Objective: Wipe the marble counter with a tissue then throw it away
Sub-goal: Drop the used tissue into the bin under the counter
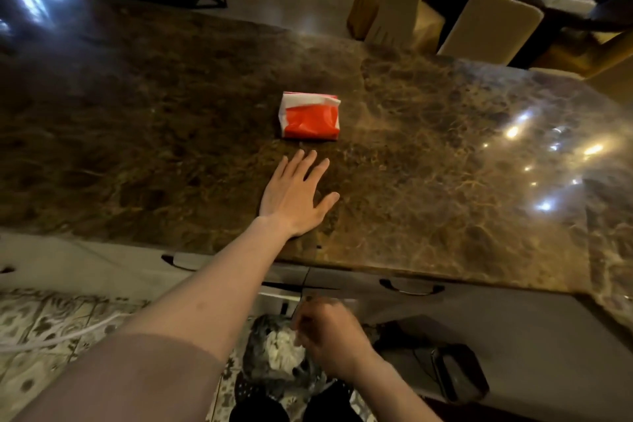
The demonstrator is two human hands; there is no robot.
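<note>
The brown marble counter [428,154] stretches across the view. On it lies a red and white tissue pack [310,116]. My left hand [295,195] rests flat on the marble just in front of the pack, fingers spread, holding nothing. My right hand [330,336] is low, below the counter edge, blurred, over a bin lined with a grey bag [255,349]. Crumpled white tissue [284,348] lies in the bin right beside that hand's fingers. Whether the fingers still touch the tissue is unclear.
Grey drawers with dark handles [411,288] run under the counter edge. A dark flat object [459,373] sits low at the right. Patterned floor tiles [44,319] and a white cable lie at the left. Beige covered chairs [489,27] stand beyond the counter.
</note>
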